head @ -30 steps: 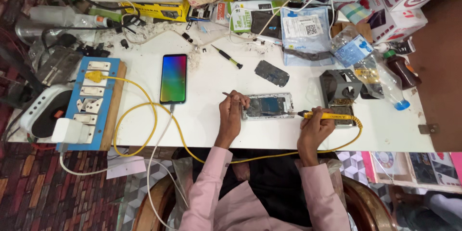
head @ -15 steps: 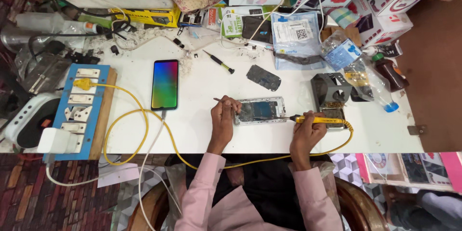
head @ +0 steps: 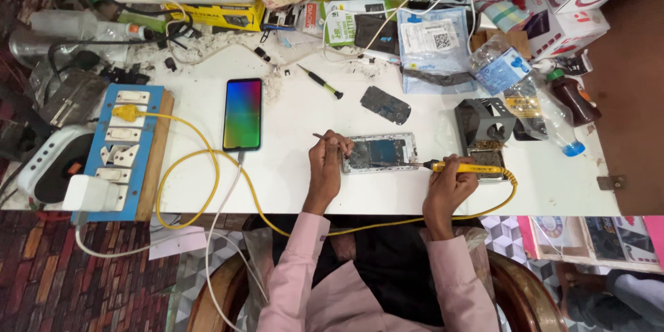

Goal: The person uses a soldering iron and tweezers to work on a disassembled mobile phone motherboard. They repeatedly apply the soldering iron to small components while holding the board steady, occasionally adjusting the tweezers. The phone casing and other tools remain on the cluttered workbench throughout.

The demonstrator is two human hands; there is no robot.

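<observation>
One opened phone point(head: 379, 152), back cover off and its innards showing, lies flat near the front edge of the white desk point(head: 297, 187), a little right of middle. Left hand point(head: 326, 162): resting on the phone's left end, fingers pinched together on a thin probe or tweezer point(head: 324, 138) that slants up and to the left; the hand seems to pin the phone down so it cannot slide. Right hand point(head: 448, 183): closed around the yellow-handled soldering iron point(head: 460, 165), held level, its tip reaching leftward onto the phone's lower edge. The iron's yellow cord point(head: 207, 166) loops along the front edge and runs to the blue switchboard point(head: 124, 149) at the left edge.

One metal iron stand point(head: 487, 121), just right of the phone, within easy reach of the right hand. One lit phone point(head: 243, 113), screen up, on a white cable, left of centre. One dark loose cover point(head: 385, 104) and one small screwdriver point(head: 320, 82), behind the work. Boxes, packets and plastic bottles point(head: 553, 117) crowd the back edge and back right corner.

Open room: bare desk between the two phones and along the front edge at both sides of the forearms.
</observation>
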